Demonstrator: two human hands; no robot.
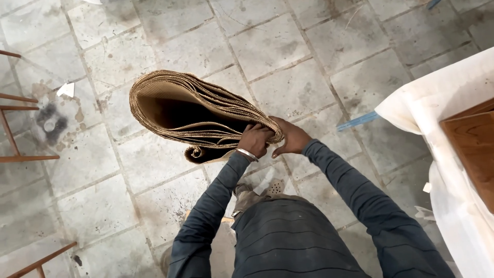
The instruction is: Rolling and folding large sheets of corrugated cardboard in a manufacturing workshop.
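**Rolled cardboard held over a tiled floor**

Both hands grip a loose roll of corrugated cardboard [193, 110] at its right end, above the stained tiled floor [288, 46]. The left hand [254, 140] has its fingers curled tight around the layered edge; the right hand [290, 136] presses flat against it, fingers together. A cloth-covered table [437, 103] stands just right. Wooden frame legs [15, 128] line the left edge. Far floor lies open.

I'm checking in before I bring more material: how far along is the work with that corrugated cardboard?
Done: the corrugated cardboard sheets are bent over into one loose bundle, lifted off the tiled floor. In hand: the left hand grips the gathered edges and the right hand presses beside it. Left: nothing ties the bundle; it is not set down.
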